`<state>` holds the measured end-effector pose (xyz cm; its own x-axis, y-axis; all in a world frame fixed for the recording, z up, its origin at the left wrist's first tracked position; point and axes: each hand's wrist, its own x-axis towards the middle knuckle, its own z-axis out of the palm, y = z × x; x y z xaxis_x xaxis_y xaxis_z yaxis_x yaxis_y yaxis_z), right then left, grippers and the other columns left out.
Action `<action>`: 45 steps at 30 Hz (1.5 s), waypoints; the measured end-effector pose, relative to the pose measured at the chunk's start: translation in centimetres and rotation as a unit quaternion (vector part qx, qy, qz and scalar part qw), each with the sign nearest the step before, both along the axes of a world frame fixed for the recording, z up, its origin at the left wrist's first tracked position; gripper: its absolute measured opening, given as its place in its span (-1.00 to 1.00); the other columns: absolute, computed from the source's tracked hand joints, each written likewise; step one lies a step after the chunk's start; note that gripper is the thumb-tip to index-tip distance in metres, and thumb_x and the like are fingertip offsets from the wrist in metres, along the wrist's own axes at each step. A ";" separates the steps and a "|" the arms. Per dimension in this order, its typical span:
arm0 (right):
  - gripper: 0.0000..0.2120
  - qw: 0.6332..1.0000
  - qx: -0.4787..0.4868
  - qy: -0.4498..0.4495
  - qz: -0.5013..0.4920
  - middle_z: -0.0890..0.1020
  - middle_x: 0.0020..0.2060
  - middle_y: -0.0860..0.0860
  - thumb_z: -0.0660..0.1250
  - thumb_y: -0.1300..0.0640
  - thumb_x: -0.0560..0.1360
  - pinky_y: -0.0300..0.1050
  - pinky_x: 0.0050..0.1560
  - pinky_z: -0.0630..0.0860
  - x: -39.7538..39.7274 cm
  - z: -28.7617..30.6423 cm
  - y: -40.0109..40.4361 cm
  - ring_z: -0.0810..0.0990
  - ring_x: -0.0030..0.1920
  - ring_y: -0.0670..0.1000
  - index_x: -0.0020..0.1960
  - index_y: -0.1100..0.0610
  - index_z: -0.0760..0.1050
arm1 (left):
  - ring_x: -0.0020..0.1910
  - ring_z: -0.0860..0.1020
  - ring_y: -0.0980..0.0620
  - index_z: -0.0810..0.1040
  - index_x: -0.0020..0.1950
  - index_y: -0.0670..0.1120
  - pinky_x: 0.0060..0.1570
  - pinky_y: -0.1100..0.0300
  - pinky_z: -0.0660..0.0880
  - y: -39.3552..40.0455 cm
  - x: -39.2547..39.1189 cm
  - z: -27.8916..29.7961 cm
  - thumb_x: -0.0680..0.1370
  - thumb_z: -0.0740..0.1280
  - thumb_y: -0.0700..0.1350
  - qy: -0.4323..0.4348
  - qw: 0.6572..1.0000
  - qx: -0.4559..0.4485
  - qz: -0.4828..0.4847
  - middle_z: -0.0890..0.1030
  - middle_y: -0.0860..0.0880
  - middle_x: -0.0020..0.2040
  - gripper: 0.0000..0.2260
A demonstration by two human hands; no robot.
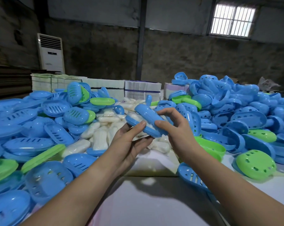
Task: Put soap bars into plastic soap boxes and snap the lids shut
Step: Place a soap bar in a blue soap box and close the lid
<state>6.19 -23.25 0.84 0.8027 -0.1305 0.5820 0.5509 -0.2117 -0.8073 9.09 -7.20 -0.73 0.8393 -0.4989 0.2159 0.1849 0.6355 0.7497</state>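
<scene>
Both hands hold one blue plastic soap box [147, 119] above the table's middle. A white wrapped soap bar shows between its base and its lid, which sit slightly apart at the left end. My left hand [131, 139] cradles the box from below, thumb pressed on its near edge. My right hand [172, 124] grips its right end, thumb on the near side and fingers curled over the top. A heap of white wrapped soap bars [102, 137] lies behind and below the hands.
Piles of blue and green box halves cover the table on the left [40, 128] and right [236, 115]. Bare white table surface [146, 201] lies in front. Stacked cartons [141, 88], an air conditioner [50, 53] and a wall stand behind.
</scene>
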 end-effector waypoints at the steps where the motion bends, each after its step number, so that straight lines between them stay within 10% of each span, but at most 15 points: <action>1: -0.77 1.000 0.002 0.004 0.015 0.67 -0.06 -0.08 0.47 -0.02 0.31 0.07 0.03 0.56 0.0 -0.2 0.1 0.66 -0.09 0.01 -0.06 -0.04 0.55 | 0.06 0.72 -0.14 0.56 0.35 -0.16 -0.11 0.18 0.66 0.0 0.0 0.0 0.42 0.46 -0.10 -0.002 1.000 -0.001 -0.004 0.70 -0.15 0.18 -0.50; 32: -0.57 0.990 -0.049 0.061 0.120 0.62 0.22 -0.10 0.48 0.10 0.32 -0.13 0.04 0.60 -1.0 0.5 -0.8 0.68 0.11 0.05 0.18 -0.07 0.60 | 0.00 0.72 -0.11 0.59 0.29 0.02 -0.16 0.21 0.62 1.2 0.6 -0.4 0.42 0.49 0.15 -0.163 0.962 0.212 0.049 0.68 -0.14 0.18 -0.52; 40: -0.55 0.995 -0.044 0.069 0.064 0.61 0.17 -0.01 0.49 -0.03 0.38 0.07 0.16 0.60 -0.9 0.5 -0.4 0.66 0.12 -0.02 0.24 -0.20 0.53 | 0.02 0.73 -0.08 0.57 0.32 -0.04 -0.12 0.19 0.64 0.7 0.3 0.0 0.36 0.43 0.22 -0.137 0.971 0.189 0.044 0.71 -0.10 0.16 -0.40; 45: -0.50 0.998 -0.024 0.039 0.043 0.65 0.07 -0.16 0.48 0.05 0.38 -0.21 -0.05 0.61 -0.8 0.2 0.1 0.68 0.03 -0.13 0.25 -0.30 0.51 | 0.01 0.73 -0.17 0.55 0.35 0.03 -0.09 0.12 0.66 0.4 0.3 -0.1 0.41 0.48 0.07 -0.098 0.987 0.121 0.029 0.70 -0.18 0.16 -0.48</action>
<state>5.42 -23.16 1.00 0.8533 -0.0324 0.5205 0.5038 -0.2062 -0.8388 9.44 -6.75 -0.87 0.8217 -0.5087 0.2571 -0.0094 0.4389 0.8985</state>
